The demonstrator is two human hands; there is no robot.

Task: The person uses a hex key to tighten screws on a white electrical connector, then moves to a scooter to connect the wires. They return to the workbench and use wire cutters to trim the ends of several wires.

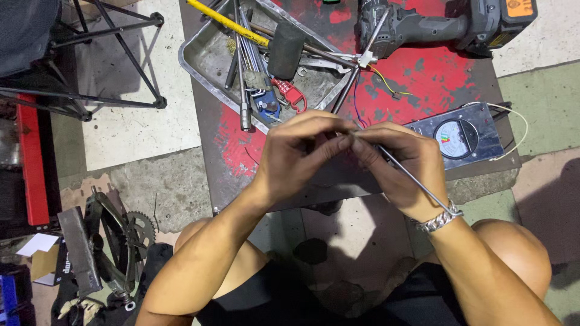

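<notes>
Both hands meet over the red worktable [435,78]: left hand [299,154] and right hand [402,163] pinch a thin metal rod [417,181] between fingertips, rod running toward right wrist; tool tray [199,60] and gauge meter [459,136] nearby

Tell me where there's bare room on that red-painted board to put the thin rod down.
Bare red paint lies between the cordless drill and the gauge meter, crossed by loose wires. The metal tray is packed with tools, and both hands cover the near edge.

A thin grey metal rod [411,177] slants from pinching fingertips down toward the wrist, just in front of the tool tray [202,60].
</notes>
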